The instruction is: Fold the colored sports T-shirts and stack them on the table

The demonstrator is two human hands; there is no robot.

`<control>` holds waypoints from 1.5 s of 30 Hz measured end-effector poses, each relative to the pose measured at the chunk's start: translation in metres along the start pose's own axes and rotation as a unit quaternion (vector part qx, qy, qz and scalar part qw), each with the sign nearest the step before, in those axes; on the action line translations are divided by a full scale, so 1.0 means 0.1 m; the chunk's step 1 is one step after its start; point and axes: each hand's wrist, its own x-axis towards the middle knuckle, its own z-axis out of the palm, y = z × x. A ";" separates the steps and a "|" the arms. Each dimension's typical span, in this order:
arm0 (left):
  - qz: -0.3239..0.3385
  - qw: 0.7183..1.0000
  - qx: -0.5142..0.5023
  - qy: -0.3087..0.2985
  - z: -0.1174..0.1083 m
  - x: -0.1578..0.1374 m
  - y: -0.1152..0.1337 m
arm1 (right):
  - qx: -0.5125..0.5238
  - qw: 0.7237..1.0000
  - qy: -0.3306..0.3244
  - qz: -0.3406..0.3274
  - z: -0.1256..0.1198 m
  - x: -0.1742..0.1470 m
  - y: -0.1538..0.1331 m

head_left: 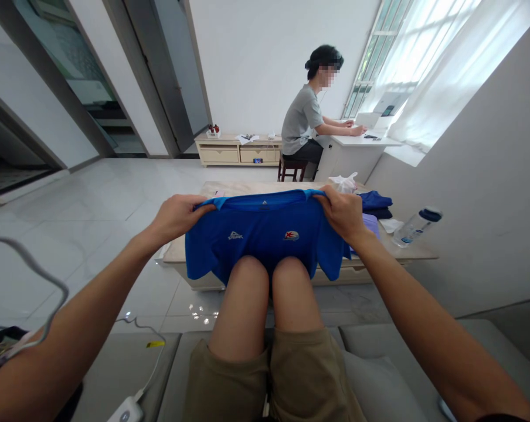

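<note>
A blue T-shirt [265,234] hangs stretched out in front of my knees, its neckline at the top and its chest logos facing me. My left hand [180,214] pinches the shirt at its left shoulder as I see it. On the other side, my right hand [344,212] grips the opposite shoulder. Both sleeves droop below my hands. The lower part of the shirt falls behind my knees, out of sight.
Beyond the shirt stands a low table [406,253] with folded dark blue clothes [374,202], a purple cloth [370,225], a plastic bag [345,183] and a water bottle [417,227]. A person [302,117] sits at a white desk [357,140]. A cable [153,375] lies on the sofa [168,351].
</note>
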 end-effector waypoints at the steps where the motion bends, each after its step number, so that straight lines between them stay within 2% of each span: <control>1: -0.002 1.000 0.005 0.013 -0.02 -0.03 0.00 | 0.000 1.000 0.001 -0.008 -0.01 0.00 0.02; 5: -0.018 0.998 0.062 0.011 0.02 -0.15 -0.06 | -0.021 0.997 -0.065 -0.040 0.07 -0.11 0.05; 7: -0.020 0.996 0.087 0.027 0.04 -0.16 -0.08 | -0.036 0.995 -0.081 -0.033 0.13 -0.15 0.06; 9: -0.017 0.997 0.060 0.046 0.04 -0.15 -0.06 | -0.041 0.997 -0.063 -0.012 0.15 -0.14 0.07; 12: -0.023 0.997 -0.055 0.046 0.05 -0.13 0.00 | -0.040 0.999 -0.020 0.001 0.14 -0.10 0.08; 14: -0.025 0.992 -0.120 0.008 0.10 -0.13 0.03 | -0.042 0.999 -0.007 -0.002 0.13 -0.11 0.08; 16: -0.018 0.988 -0.143 -0.053 0.17 -0.15 0.02 | -0.043 0.999 -0.016 -0.004 0.12 -0.15 0.09; 18: -0.009 0.985 -0.125 -0.121 0.20 -0.16 -0.01 | -0.040 0.998 -0.041 -0.007 0.10 -0.17 0.12; 20: -0.004 0.984 -0.089 -0.156 0.14 -0.14 -0.03 | -0.032 0.997 -0.062 -0.010 0.04 -0.13 0.14; 22: 0.008 0.992 -0.060 -0.109 0.02 -0.10 -0.02 | -0.017 0.999 -0.047 -0.004 -0.06 -0.04 0.16; 25: 0.031 0.998 -0.036 0.032 -0.11 -0.09 -0.04 | 0.028 1.000 0.011 0.005 -0.15 0.02 0.18; 26: 0.030 0.998 -0.030 0.041 -0.10 -0.11 -0.08 | 0.042 0.999 0.008 0.000 -0.14 0.00 0.18; 28: 0.003 1.000 -0.011 -0.026 0.01 -0.19 -0.22 | 0.049 0.997 -0.057 -0.006 -0.05 -0.13 0.19; 30: -0.044 0.994 0.013 -0.102 0.15 -0.26 -0.38 | 0.020 0.989 -0.144 0.023 0.09 -0.30 0.21; 32: -0.067 0.991 0.017 -0.115 0.21 -0.29 -0.50 | -0.011 0.981 -0.184 0.065 0.18 -0.38 0.26; 35: -0.028 0.997 -0.018 -0.075 0.02 -0.23 -0.46 | -0.014 0.987 -0.136 0.080 0.08 -0.24 0.31; 39: 0.013 0.998 -0.042 0.055 -0.36 -0.17 -0.20 | 0.080 0.994 0.028 0.068 -0.21 0.05 0.29; 41: -0.006 0.997 -0.052 0.048 -0.36 -0.20 -0.17 | 0.151 0.984 0.066 0.075 -0.20 0.03 0.28; 43: -0.053 0.997 -0.062 0.001 -0.27 -0.26 -0.25 | 0.202 0.972 0.047 0.109 -0.09 -0.10 0.28; 45: -0.098 0.993 -0.072 -0.010 -0.19 -0.31 -0.36 | 0.222 0.963 0.022 0.154 0.04 -0.24 0.32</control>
